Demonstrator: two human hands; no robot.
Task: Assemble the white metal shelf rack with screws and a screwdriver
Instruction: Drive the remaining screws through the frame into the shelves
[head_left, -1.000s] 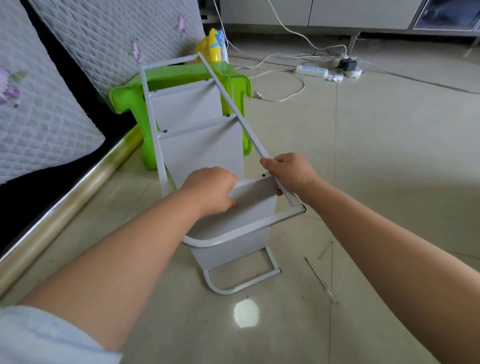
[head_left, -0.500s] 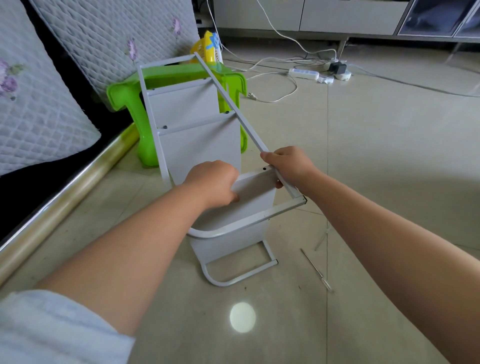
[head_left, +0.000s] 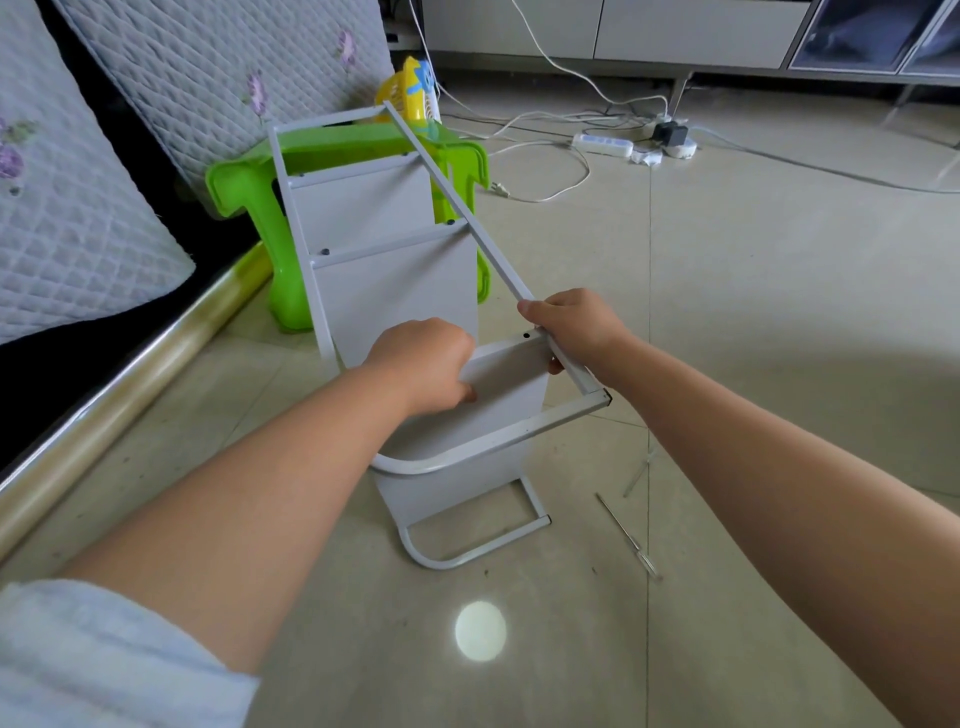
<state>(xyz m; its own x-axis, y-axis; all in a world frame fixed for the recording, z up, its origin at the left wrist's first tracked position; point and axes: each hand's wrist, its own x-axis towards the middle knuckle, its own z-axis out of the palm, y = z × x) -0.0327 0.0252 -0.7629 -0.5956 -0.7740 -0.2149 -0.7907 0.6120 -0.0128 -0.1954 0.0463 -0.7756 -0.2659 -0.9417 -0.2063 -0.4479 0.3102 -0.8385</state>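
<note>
White rack (head_left: 395, 291) lay against the stool (head_left: 249, 192), left hand (head_left: 421, 364) gripping its shelf (head_left: 506, 371), right hand (head_left: 571, 325) clasping its rail (head_left: 457, 200)

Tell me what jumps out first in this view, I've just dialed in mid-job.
The white shelf rack fills the centre, lying tilted with its far end against a bright green plastic stool. The left hand grips the nearest shelf panel, while the right hand holds the long side rail beside an open screw hole. A thin screwdriver lies untouched on the floor tiles at right.
</note>
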